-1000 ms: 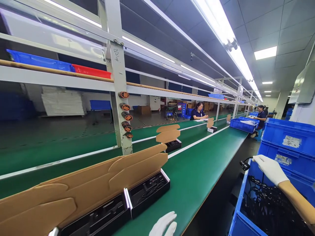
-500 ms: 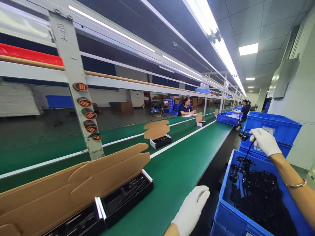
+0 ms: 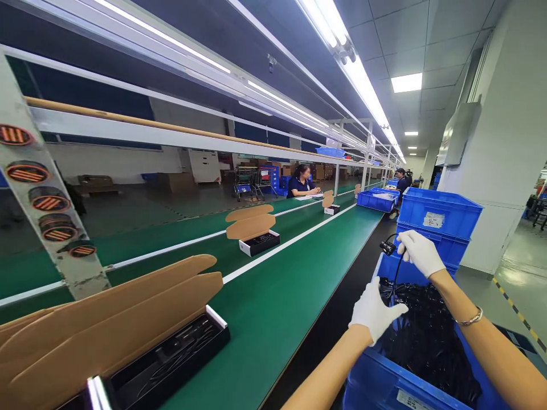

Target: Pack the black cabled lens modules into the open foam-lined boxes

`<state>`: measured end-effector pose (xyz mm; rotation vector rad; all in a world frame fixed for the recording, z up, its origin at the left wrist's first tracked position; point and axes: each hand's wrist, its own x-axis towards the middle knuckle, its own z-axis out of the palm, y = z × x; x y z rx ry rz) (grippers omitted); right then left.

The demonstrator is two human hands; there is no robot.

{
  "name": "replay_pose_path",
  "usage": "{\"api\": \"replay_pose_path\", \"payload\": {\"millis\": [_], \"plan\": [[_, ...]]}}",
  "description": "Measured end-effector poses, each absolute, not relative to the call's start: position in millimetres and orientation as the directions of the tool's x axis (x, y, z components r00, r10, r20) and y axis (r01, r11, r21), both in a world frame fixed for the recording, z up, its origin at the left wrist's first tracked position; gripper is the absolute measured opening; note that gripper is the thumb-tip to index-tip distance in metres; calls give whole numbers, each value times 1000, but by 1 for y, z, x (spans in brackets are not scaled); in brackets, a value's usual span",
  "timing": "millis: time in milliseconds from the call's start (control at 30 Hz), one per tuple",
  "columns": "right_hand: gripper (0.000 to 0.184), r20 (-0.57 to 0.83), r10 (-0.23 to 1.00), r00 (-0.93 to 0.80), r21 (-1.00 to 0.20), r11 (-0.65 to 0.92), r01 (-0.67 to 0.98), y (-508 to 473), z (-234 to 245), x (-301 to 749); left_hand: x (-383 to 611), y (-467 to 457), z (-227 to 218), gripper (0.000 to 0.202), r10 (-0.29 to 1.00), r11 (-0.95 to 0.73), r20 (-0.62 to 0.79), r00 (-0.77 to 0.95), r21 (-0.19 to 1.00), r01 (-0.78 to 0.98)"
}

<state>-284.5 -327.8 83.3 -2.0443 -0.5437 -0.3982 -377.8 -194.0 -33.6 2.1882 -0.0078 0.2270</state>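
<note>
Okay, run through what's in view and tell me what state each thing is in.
Right hand: gloved, grip shut on a black cable
Left hand: gloved, open, fingers spread
Blue plastic bin: uncovered, heaped with tangled black cables
Cardboard mailer box: lid open, coiled cable in black tray

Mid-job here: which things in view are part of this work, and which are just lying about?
Part of the work:
right white-gloved hand gripping a black cable
left white-gloved hand
blue plastic bin of tangled black cables
open black box with tan cardboard flaps

Just around:
stacked blue plastic crates
orange-striped round discs on a white post
</note>
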Motion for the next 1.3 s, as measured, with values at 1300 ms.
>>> {"api": "replay_pose_path", "payload": {"millis": [1300], "plan": [[47,121,851,511,-967,-16,256,-168,2,-470,-569,-47,-40,62,267,680,204,942,653,-334]]}}
